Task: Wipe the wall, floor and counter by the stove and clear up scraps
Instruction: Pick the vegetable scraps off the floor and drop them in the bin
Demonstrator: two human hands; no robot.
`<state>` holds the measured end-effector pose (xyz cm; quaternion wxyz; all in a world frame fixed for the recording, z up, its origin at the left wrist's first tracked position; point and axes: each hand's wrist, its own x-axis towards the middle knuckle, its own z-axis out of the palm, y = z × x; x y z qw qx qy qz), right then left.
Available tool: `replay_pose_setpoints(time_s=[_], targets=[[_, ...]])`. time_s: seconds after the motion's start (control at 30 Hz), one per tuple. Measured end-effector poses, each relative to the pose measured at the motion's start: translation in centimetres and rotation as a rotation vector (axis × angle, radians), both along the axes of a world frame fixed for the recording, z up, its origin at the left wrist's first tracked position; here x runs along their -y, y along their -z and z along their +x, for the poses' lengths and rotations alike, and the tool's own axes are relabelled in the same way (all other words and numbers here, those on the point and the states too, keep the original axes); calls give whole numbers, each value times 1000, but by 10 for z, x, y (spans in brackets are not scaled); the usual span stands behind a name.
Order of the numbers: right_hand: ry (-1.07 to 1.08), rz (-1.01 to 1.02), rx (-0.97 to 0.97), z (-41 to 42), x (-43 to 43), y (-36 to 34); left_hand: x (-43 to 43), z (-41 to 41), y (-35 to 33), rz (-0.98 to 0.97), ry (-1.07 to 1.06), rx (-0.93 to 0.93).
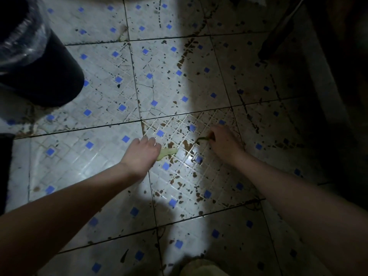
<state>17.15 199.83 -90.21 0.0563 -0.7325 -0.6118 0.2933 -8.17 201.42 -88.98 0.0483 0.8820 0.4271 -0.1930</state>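
On the stained floor, our left hand is pinching a pale scrap lying toward three o'clock; our right hand is pinching a dark stem.

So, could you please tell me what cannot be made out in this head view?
Left hand: its own back hides the fingertips, so a grip on the pale scrap is unclear.
Dark green strip: one end hidden in the right hand, which pinches it.
Black bin: cut off by the top-left corner.
Pale object: cut by bottom edge.
Right side: lost in shadow.
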Motion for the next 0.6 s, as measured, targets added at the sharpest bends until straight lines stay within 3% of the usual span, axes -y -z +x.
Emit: replay_pose_setpoints(time_s=[0.6], targets=[[-156, -115, 113, -1, 3, -4, 3, 0, 8, 21, -5, 5]])
